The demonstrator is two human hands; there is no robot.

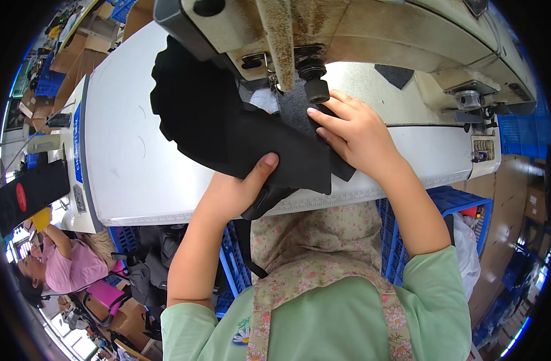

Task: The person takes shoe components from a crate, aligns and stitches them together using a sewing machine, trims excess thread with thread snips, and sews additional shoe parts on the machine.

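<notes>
Head view, left fingers gripping black fabric, right fingers extended against it, beneath a sewing machine.

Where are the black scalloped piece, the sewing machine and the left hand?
Black scalloped piece (227,129): head view, its broad middle.
Sewing machine (378,36): head view, its beige arm.
Left hand (237,191): head view, thumb base.

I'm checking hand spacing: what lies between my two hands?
Black fabric lies between your left hand and right hand in the head view.
</notes>
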